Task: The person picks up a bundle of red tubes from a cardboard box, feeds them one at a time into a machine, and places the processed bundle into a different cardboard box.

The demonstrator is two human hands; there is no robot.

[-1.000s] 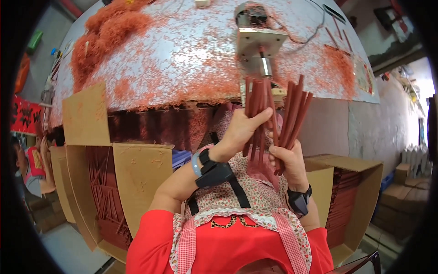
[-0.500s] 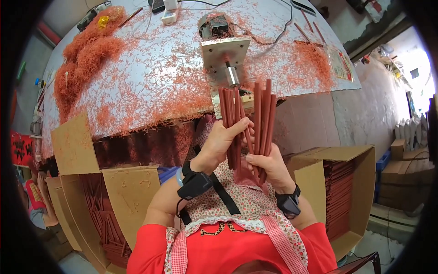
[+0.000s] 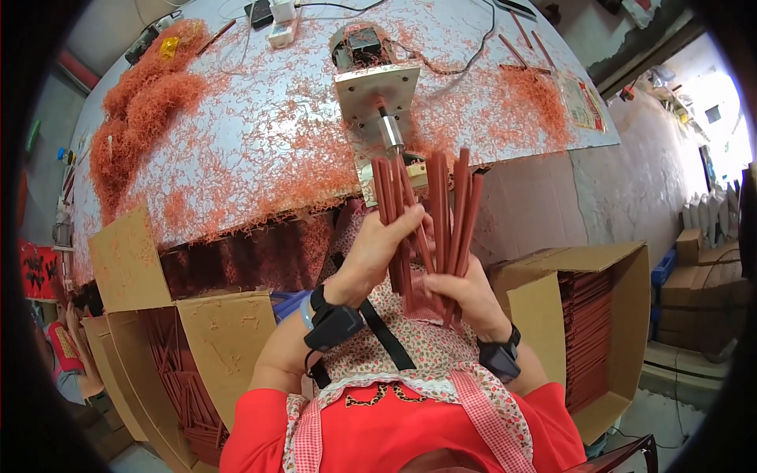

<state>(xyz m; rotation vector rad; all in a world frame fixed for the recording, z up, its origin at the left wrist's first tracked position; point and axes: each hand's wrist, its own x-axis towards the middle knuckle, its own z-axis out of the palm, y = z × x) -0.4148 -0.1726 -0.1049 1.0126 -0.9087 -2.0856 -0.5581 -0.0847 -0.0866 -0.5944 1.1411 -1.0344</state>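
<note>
My left hand [image 3: 378, 248] is closed around a bundle of thin reddish-brown sticks [image 3: 385, 189], held roughly upright in front of my apron. Beside it, my right hand [image 3: 471, 298] grips a second bundle of the same sticks [image 3: 451, 213] near its lower end, the tops fanned slightly apart. One stick slants across the gap between the bundles; which hand holds it I cannot tell. Just beyond the sticks, at the table's edge, stands a small motor [image 3: 364, 49] with a metal plate [image 3: 377, 91] and a silver cylindrical chuck [image 3: 390, 130]. The bundles hide part of its base.
Orange-red curly shavings [image 3: 154, 106] are heaped at the table's left and scattered over its white top [image 3: 260, 118]. Open cardboard boxes of sticks flank me, one left [image 3: 229, 331] and one right [image 3: 627, 339]. Another person [image 3: 75, 355] is at far left.
The table and motor have shifted slightly left in the view. The right-hand bundle has dropped a little and its tops are spread somewhat differently. Both hands keep their grip.
</note>
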